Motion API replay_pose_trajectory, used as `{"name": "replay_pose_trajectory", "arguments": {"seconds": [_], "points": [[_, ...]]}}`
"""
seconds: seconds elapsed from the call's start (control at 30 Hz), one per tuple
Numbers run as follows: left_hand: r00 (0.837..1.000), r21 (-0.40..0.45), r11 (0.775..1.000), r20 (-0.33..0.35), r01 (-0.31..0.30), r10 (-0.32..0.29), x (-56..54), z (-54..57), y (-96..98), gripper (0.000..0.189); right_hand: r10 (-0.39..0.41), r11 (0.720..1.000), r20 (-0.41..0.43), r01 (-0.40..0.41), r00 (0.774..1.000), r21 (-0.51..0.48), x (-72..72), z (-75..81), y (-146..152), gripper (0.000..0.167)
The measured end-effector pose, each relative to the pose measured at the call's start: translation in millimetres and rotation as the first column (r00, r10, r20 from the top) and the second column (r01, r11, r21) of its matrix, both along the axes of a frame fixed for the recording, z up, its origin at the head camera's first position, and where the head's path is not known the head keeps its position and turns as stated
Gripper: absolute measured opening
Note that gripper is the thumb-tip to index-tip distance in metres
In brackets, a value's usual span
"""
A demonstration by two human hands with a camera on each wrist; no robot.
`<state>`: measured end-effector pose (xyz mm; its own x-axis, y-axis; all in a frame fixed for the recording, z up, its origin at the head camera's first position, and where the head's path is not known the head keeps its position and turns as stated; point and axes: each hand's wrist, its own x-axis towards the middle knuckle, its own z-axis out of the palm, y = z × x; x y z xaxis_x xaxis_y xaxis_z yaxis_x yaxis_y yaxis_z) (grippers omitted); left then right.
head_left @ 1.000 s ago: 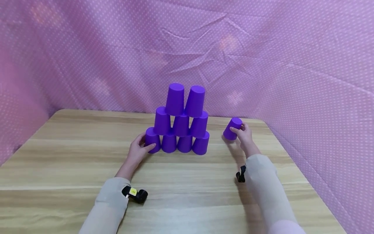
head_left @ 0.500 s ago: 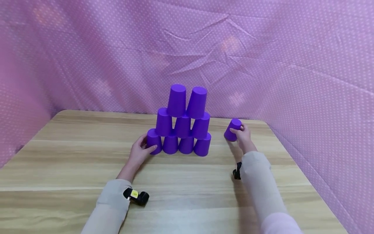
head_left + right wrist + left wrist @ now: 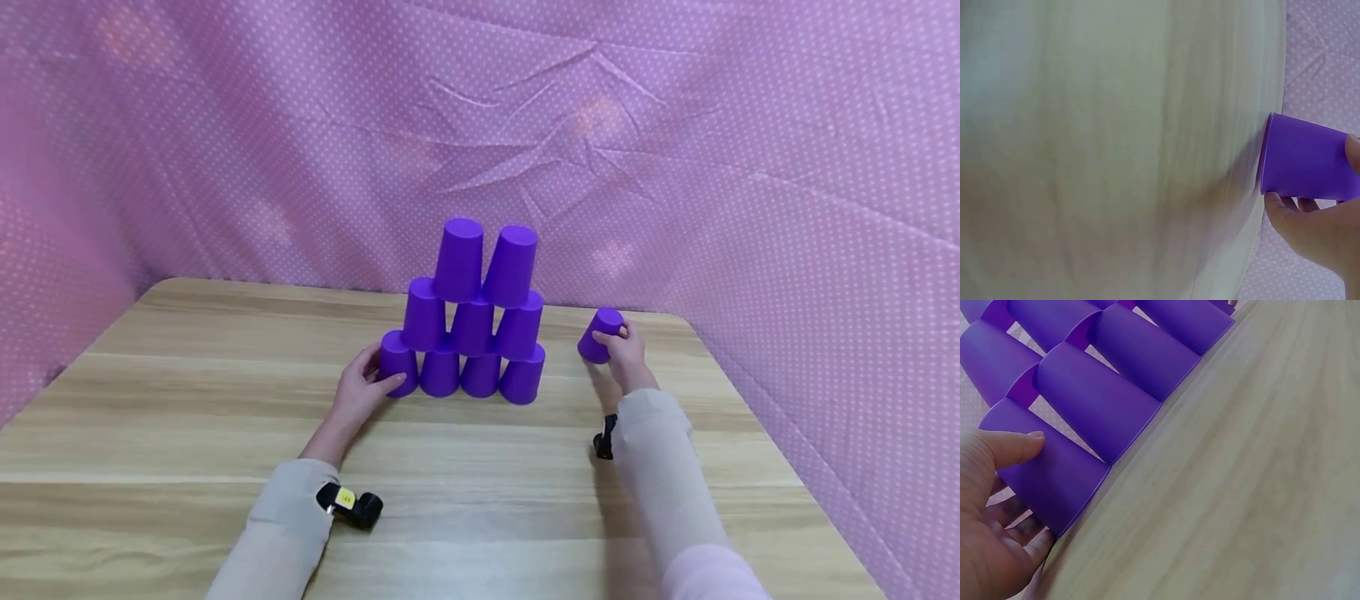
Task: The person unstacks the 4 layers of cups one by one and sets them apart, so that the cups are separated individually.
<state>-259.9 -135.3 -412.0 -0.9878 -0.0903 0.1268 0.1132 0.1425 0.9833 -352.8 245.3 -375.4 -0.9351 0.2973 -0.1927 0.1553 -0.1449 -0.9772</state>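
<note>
Purple cups stand upside down in a stepped stack, two on top (image 3: 459, 260), three in the middle row (image 3: 472, 327) and several along the bottom. My left hand (image 3: 360, 390) grips the leftmost bottom cup (image 3: 396, 360); in the left wrist view the thumb (image 3: 1019, 447) lies across its near side and the fingers reach behind it. Off to the right, apart from the stack, my right hand (image 3: 628, 357) holds a single upside-down cup (image 3: 588, 342). The right wrist view shows this cup (image 3: 1307, 159) between thumb and fingers, its rim close over the table.
The wood-grain table (image 3: 465, 500) runs up to a pink dotted cloth (image 3: 315, 142) hanging behind and at both sides. A black wrist camera (image 3: 351, 505) sits on the left sleeve, another (image 3: 604, 437) on the right.
The head view has shifted slightly, so the stack sits a little lower and farther right in it. The right forearm has swung slightly left; both hands keep their holds.
</note>
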Motion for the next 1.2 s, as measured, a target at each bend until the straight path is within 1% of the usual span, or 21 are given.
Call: {"name": "replay_pose_trajectory", "arguments": {"seconds": [0.2, 0.3, 0.4, 0.5, 0.7, 0.93, 1.07, 1.2], "points": [[1.0, 0.008, 1.0, -0.004, 0.004, -0.004, 1.8, -0.3, 3.0, 0.062, 0.001, 1.0, -0.014, -0.001, 1.0, 0.002, -1.9, -1.4, 7, 0.071], [1.0, 0.009, 1.0, -0.009, 0.005, -0.005, 2.7, -1.3, 4.0, 0.062, 0.003, 1.0, -0.001, -0.003, 1.0, 0.007, -3.0, -1.0, 9, 0.071], [1.0, 0.011, 1.0, -0.012, 0.003, -0.003, 4.0, -1.6, 4.0, 0.061, 0.011, 0.999, 0.02, -0.012, 1.0, 0.037, -4.0, 0.3, 9, 0.069], [1.0, 0.004, 1.0, -0.011, -0.004, 0.004, 5.2, -1.5, 3.6, 0.061, 0.015, 0.999, 0.023, -0.016, 1.0, 0.052, -4.6, 1.8, 7, 0.068], [1.0, 0.006, 1.0, -0.016, -0.007, 0.007, 7.4, -0.7, 3.8, 0.06, 0.028, 0.999, 0.011, -0.028, 1.0, 0.04, -5.3, 2.4, 5, 0.067], [1.0, 0.013, 1.0, -0.022, -0.01, 0.01, 9.2, -0.4, 6.0, 0.061, 0.051, 0.999, 0.033, -0.051, 0.998, 0.005, -4.6, 2.4, 8, 0.069], [1.0, 0.013, 1.0, -0.018, -0.021, 0.021, 9.7, -0.7, 6.3, 0.061, 0.06, 0.998, 0.032, -0.061, 0.998, 0.011, -4.5, 2.5, 8, 0.068], [1.0, 0.007, 1.0, -0.012, -0.025, 0.026, 10.9, -0.1, 6.2, 0.061, 0.067, 0.997, 0.048, -0.068, 0.997, 0.024, -5.2, 2.5, 8, 0.068]]}}
